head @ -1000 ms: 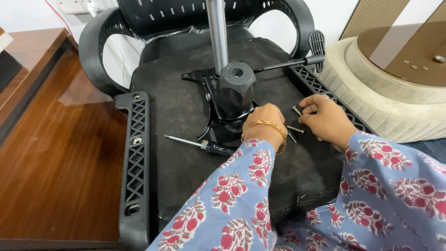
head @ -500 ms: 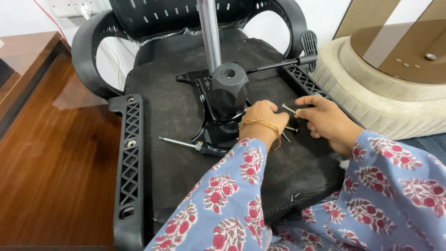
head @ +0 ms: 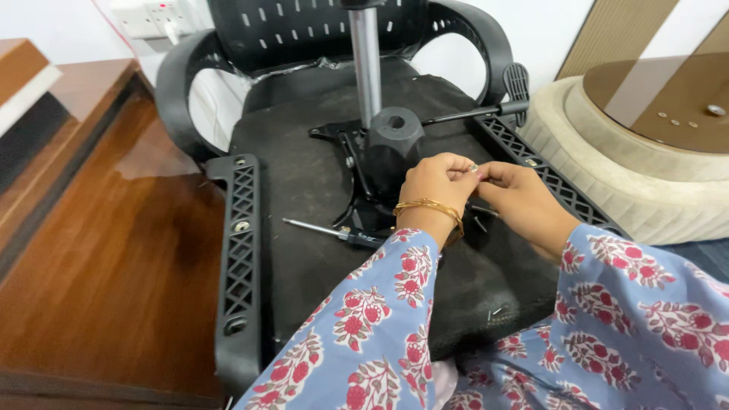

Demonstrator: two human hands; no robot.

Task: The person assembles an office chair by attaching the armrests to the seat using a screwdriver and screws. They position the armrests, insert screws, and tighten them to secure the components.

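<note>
My left hand [head: 434, 181] and right hand [head: 522, 199] meet fingertip to fingertip over the upturned office chair, both pinching one small silver bolt [head: 472, 168] between them; only its bright end shows, the rest is hidden by my fingers. A gold bangle [head: 427, 206] circles the left wrist, and blue sleeves with red flowers [head: 380, 319] run back toward me.

Just beneath the hands, two or three more bolts [head: 480, 222] lie loose on the black underside of the seat [head: 304, 175]. Left of them, a screwdriver [head: 334, 234] with a black handle rests untouched on the fabric, its shaft pointing left. Just beyond my left hand stands the black tilt mechanism [head: 391, 140] with the chrome gas cylinder [head: 367, 64] rising from it and a lever [head: 486, 112] reaching right to a paddle handle [head: 516, 80].

As I judge it, fastening is at an early stage: the mechanism plate sits in place, but bolts are loose and the tool lies idle. The armrest brackets [head: 241, 258] on the left and right edges look already mounted. The chair lies on a glossy wooden floor [head: 99, 250], a cream upholstered base [head: 638, 190] at right.
</note>
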